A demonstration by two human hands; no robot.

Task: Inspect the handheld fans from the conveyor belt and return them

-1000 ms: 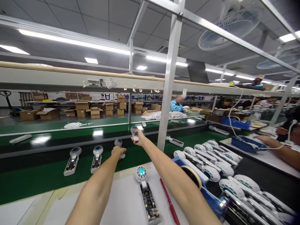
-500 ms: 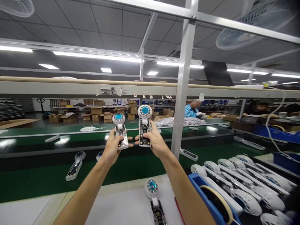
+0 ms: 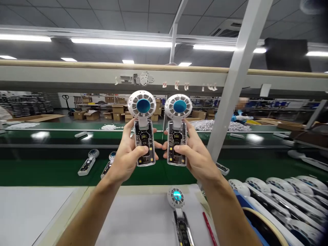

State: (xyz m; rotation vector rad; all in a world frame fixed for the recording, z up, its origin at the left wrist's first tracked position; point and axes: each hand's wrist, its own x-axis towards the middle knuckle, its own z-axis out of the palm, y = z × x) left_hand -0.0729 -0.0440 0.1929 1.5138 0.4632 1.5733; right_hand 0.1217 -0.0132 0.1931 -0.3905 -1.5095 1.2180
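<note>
In the head view, your left hand [image 3: 126, 159] is clamped round the left handheld fan [image 3: 144, 136] and your right hand [image 3: 200, 157] round the right handheld fan [image 3: 176, 136], thumbs across the fronts; the hidden fingers probably brace the backs. Both hang in the air above the green belt [image 3: 64, 176], side by side and apart, seemingly so their fronts and displays face you together. Round heads point up, long axes near vertical, the left one tipping slightly left. Below, a third fan [image 3: 181, 222] lies head-away on the white worktop [image 3: 138, 218], beside a red pen [image 3: 209, 228].
</note>
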